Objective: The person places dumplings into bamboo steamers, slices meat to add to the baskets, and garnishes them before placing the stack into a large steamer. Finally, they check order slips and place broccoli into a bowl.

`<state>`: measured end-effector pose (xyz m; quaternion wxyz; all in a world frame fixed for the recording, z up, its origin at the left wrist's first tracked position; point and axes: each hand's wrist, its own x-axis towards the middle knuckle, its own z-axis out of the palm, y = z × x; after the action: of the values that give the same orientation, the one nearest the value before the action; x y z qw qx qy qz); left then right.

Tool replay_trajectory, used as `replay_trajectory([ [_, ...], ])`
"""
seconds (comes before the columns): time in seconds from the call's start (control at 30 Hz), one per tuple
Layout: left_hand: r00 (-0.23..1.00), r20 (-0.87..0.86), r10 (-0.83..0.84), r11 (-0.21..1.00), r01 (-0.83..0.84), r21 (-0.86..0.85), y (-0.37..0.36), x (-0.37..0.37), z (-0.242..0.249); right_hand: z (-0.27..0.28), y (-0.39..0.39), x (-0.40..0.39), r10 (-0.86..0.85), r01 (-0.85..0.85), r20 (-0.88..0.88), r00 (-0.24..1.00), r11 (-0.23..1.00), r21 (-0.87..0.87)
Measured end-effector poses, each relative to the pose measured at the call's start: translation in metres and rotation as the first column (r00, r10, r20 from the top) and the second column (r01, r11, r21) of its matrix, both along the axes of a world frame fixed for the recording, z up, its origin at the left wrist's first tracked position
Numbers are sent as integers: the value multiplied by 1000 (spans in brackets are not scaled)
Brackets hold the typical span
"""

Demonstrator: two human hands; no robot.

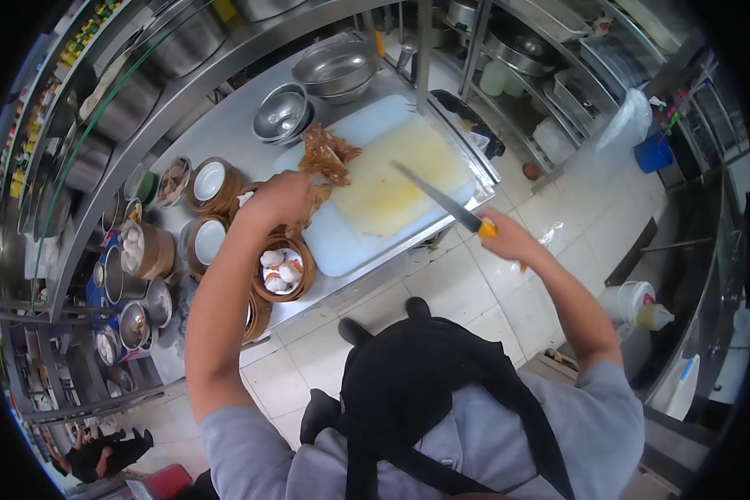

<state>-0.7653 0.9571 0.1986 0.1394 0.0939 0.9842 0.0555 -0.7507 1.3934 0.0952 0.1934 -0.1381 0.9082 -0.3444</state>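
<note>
My right hand (509, 239) grips the yellow handle of a long knife (441, 197), its blade pointing left over the edge of the cutting board (366, 242). At the left side of the board, my left hand (281, 200) is closed on a piece of brown cooked meat (315, 207), partly hidden by the fingers. A larger heap of glossy brown meat (329, 155) lies on the board just beyond it. A bamboo steamer (305, 279) with several white buns (281, 268) stands below my left hand.
More bamboo steamers (211, 185) and metal bowls (136, 323) crowd the counter's left part. Steel bowls (281, 112) and a colander (335, 68) stand behind the board. A metal shelf post (424, 58) rises at the back. Another person (100, 457) is far off at lower left.
</note>
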Motion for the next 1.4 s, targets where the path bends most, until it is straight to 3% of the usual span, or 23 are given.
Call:
replay_trajectory([
  [0.03, 995, -89, -44, 990, 55, 129, 4, -9, -3, 32, 1, 19, -117, 146, 286, 951, 986, -83],
  [0.07, 995, -92, -48, 989, 60, 136, 14, -16, 3, 29, 5, 27, -124, 151, 283, 951, 986, -76],
  [0.1, 995, -13, 103, 930, -91, 357, 27, -23, 7, 21, 10, 35, -194, 235, 306, 932, 966, -103],
  [0.17, 906, 289, 308, 605, -421, 675, 53, -34, -2, 22, 9, 45, -316, 365, 329, 890, 926, -98],
  [0.2, 913, 285, 293, 609, -408, 681, 66, -39, -28, 22, 6, 45, -332, 379, 322, 887, 920, -96],
  [0.27, 938, -132, 321, 695, -138, 706, 89, -41, -95, 17, 2, 49, -325, 343, 251, 912, 939, -31],
  [0.3, 945, -125, 301, 692, -126, 711, 99, -34, -117, 13, -1, 58, -348, 364, 252, 903, 931, -21],
  [0.37, 906, -316, 280, 852, -83, 517, 114, -19, -142, 16, -15, 66, -285, 280, -113, 952, 958, -55],
  [0.4, 909, -305, 282, 843, -83, 532, 114, -17, -149, 27, -24, 70, -286, 284, -113, 951, 958, -35],
  [0.47, 938, -262, 225, 899, -97, 427, 107, -4, -146, 71, -58, 80, -179, 171, 66, 982, 979, 110],
  [0.57, 905, -257, 340, 847, -175, 502, 102, 17, -125, 64, -83, 75, -12, 6, 33, 999, 987, 159],
  [0.7, 918, -258, 301, 865, -149, 479, 91, 26, -129, 58, -96, 66, 195, -180, -37, 980, 952, 247],
  [0.77, 920, -313, 236, 923, -112, 369, 92, 29, -134, 64, -100, 65, 209, -199, -2, 978, 935, 293],
  [0.9, 926, -351, 140, 942, -16, 335, 94, 37, -143, 70, -110, 63, 245, -258, 83, 966, 878, 404],
  [1.0, 931, -341, 130, 954, -24, 298, 95, 37, -142, 49, -118, 54, 254, -256, 54, 966, 894, 367],
  [1.1, 924, -338, 177, 940, -56, 337, 93, 36, -143, 51, -113, 52, 296, -299, 67, 953, 877, 377],
  [1.17, 863, -395, 314, 849, -69, 524, 91, 35, -144, 57, -88, 59, 304, -323, 112, 946, 868, 376],
  [1.3, 796, -332, 506, 745, -210, 634, 86, 40, -142, 81, -31, 66, 339, -407, 236, 911, 833, 375],
  [1.37, 777, -110, 620, 504, -288, 814, 82, 46, -135, 116, -7, 61, 278, -383, 312, 909, 852, 356],
  [1.4, 778, -116, 617, 510, -284, 812, 82, 51, -131, 126, 4, 56, 212, -358, 391, 896, 866, 348],
])
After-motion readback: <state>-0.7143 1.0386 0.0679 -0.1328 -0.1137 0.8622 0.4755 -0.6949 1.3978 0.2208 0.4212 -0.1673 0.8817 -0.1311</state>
